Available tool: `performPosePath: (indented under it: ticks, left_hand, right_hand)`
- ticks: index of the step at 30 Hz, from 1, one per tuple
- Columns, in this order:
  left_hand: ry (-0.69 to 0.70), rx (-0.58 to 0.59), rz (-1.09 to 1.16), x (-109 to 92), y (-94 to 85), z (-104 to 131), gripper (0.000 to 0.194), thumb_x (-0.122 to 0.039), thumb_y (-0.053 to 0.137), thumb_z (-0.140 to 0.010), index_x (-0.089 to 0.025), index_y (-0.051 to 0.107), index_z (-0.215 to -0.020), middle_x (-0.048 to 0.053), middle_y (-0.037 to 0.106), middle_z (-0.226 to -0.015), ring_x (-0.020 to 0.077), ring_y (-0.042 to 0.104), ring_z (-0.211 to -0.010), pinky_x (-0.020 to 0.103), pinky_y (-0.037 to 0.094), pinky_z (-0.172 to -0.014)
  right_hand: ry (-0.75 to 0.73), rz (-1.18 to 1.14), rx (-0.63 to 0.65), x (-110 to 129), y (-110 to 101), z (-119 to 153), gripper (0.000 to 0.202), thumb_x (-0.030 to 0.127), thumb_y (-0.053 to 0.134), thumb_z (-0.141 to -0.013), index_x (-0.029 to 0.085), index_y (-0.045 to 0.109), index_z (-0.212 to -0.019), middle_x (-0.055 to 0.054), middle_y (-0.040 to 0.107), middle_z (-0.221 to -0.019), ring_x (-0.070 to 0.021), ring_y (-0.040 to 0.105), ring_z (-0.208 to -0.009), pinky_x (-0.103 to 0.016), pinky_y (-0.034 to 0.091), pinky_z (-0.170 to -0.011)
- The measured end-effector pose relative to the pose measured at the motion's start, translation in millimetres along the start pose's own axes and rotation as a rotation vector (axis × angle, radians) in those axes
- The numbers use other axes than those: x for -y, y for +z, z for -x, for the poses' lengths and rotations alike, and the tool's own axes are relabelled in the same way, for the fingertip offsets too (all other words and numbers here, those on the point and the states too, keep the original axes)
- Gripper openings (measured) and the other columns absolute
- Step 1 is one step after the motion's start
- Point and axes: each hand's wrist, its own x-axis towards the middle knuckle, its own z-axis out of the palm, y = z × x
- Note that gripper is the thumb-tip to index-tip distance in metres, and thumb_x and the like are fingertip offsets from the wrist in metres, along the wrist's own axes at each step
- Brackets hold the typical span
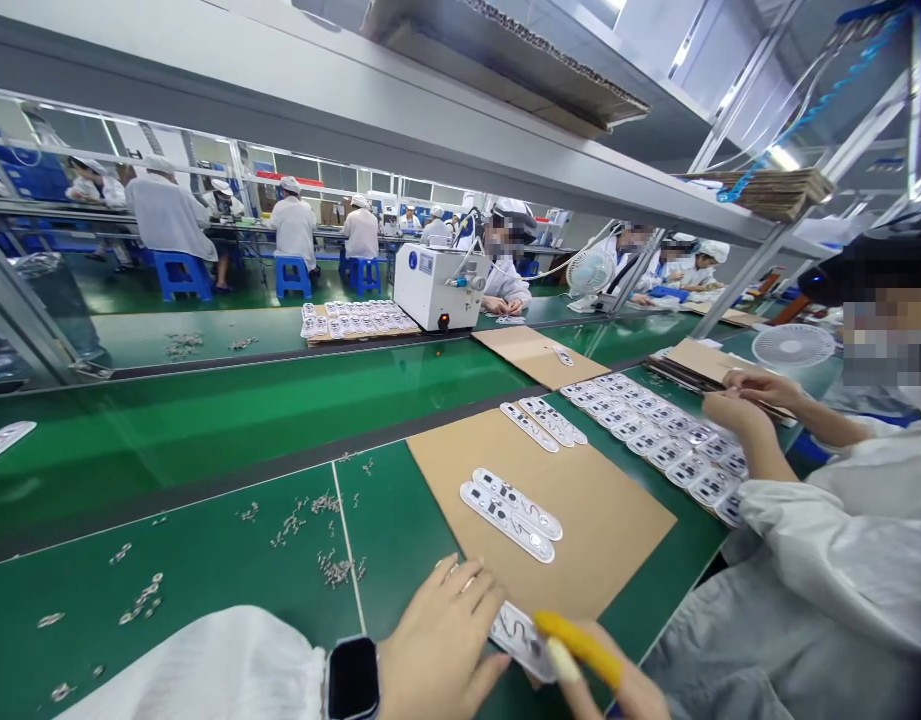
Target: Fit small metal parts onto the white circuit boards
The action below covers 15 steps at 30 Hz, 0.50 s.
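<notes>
A white elongated plastic panel [514,632] with a curled wire lies low in front of me, between my two hands. My left hand [446,632], with a black smartwatch [353,680] at the wrist, covers the panel's left end, its fingers curled over and its thumb beside the edge. On the other end is my right hand [606,672], a yellow finger cot [580,645] on one finger and a pale one on another, closed about that end. Two similar panels [509,515] lie side by side on the cardboard sheet [580,540] just beyond.
Several small metal parts [332,570] lie scattered on the green table [280,600] at left. More panels [655,430] stand in rows at right, near a co-worker's hands [749,400]. A green conveyor belt [242,420] runs behind, with a white machine [439,285] past it.
</notes>
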Motion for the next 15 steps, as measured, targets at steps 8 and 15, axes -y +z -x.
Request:
performPosePath:
  ticks: [8, 15]
  left_hand:
    - [0.244, 0.07, 0.081, 26, 4.1, -23, 0.034, -0.032, 0.038, -0.1, -0.025, 0.046, -0.133, 0.003, 0.034, -0.151, 0.0241, 0.025, -0.141, 0.05, 0.026, -0.112]
    - [0.178, 0.087, 0.105, 69, 13.7, -82, 0.076, -0.063, 0.048, -0.088, -0.015, 0.031, -0.144, 0.014, 0.022, -0.154, 0.0326, 0.014, -0.143, 0.058, 0.016, -0.112]
  right_hand:
    - [0.143, 0.15, 0.067, -43, 7, 2, 0.049, 0.038, 0.046, -0.092, 0.019, 0.04, -0.137, -0.015, 0.052, -0.136, -0.0281, 0.05, -0.126, -0.044, 0.049, -0.097]
    - [0.246, 0.253, 0.117, -61, 37, -5, 0.055, 0.04, 0.038, -0.094, 0.016, 0.03, -0.144, -0.016, 0.045, -0.142, -0.0303, 0.039, -0.133, -0.053, 0.034, -0.107]
